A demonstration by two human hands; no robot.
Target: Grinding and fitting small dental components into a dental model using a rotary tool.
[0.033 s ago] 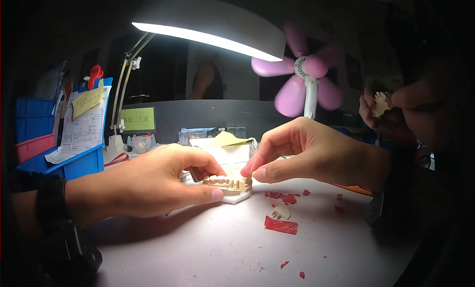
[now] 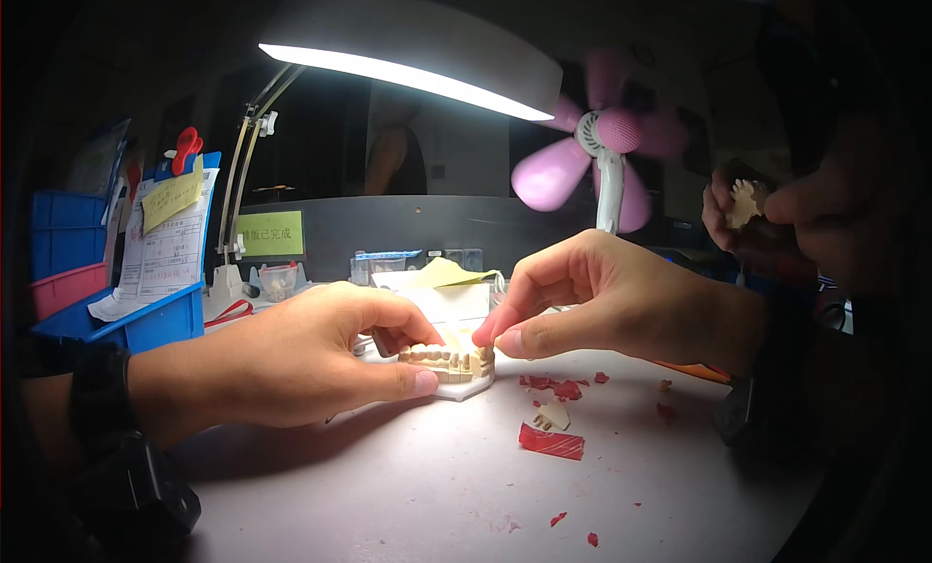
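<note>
A cream dental model (image 2: pixel 449 374) with a row of teeth sits on a white base (image 2: pixel 464 392) under the lamp. My left hand (image 2: pixel 320 354) is closed round its left side, thumb on the near face, fingers behind. At the model's right end, my right hand (image 2: pixel 592 301) pinches a tooth section between thumb and forefinger; the fingertips cover most of it. To the right of the model lie crumbled red wax (image 2: pixel 558 386), a small cream model piece with pins (image 2: pixel 553 415) and a flat red wax strip (image 2: pixel 551 442).
A bright desk lamp (image 2: pixel 408 81) arches overhead. Behind my right hand a pink fan (image 2: pixel 619 131) is turning. Blue bins (image 2: pixel 160 320) and a clipped paper sheet (image 2: pixel 170 243) stand at the left. At far right, another person's hands (image 2: pixel 825 194) hold a pale toothed piece (image 2: pixel 746 204).
The fan blades have turned. The other person's pale piece has shifted slightly. My hands and the dental model look still.
</note>
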